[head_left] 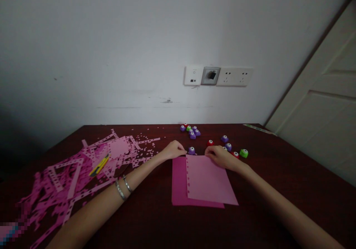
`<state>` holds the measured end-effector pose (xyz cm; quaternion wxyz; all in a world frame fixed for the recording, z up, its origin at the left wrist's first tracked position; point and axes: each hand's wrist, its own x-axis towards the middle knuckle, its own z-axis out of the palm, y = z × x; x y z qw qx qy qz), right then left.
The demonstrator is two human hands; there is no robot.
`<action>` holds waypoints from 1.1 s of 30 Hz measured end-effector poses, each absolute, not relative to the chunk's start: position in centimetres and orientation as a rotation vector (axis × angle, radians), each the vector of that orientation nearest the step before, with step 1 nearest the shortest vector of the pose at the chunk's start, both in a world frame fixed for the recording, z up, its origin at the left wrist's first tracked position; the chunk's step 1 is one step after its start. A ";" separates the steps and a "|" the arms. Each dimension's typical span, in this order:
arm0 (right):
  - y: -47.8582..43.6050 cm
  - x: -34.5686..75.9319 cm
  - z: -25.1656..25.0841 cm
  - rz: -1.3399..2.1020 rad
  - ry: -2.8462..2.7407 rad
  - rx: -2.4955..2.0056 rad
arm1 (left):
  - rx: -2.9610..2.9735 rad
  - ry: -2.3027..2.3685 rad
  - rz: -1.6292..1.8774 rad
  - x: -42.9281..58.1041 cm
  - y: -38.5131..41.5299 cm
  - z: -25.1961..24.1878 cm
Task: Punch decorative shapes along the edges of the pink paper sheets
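Observation:
A light pink sheet of paper [210, 178] with a row of punched holes down its left edge lies over a darker magenta sheet [179, 184]. My left hand [174, 150] is closed in a pinch at the light sheet's top left corner. At the same sheet's top right, my right hand [219, 155] grips the edge with fingers curled; some fingertips are hidden. Between both hands, a purple craft punch [191, 150] with a white top sits at the sheet's upper edge.
Several small punches in purple, red and green [244, 153] stand toward the wall. Leftward lies a heap of punched pink paper strips [75, 178], with a yellow utility knife [99, 165] on it. Paper bits are scattered beside it. Wall sockets [235, 76] are above the table.

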<state>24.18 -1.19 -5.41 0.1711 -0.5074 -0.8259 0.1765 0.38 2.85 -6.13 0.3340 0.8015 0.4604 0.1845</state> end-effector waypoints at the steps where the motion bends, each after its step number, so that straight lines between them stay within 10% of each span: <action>1: -1.2 24.1 -5.4 0.496 -2.346 -1.444 | 2.088 1.203 0.478 0.4 2.8 -6.1; 33: -0.5 24.5 -6.2 0.450 -2.322 -1.449 | 2.054 1.415 0.465 1.3 2.6 -6.4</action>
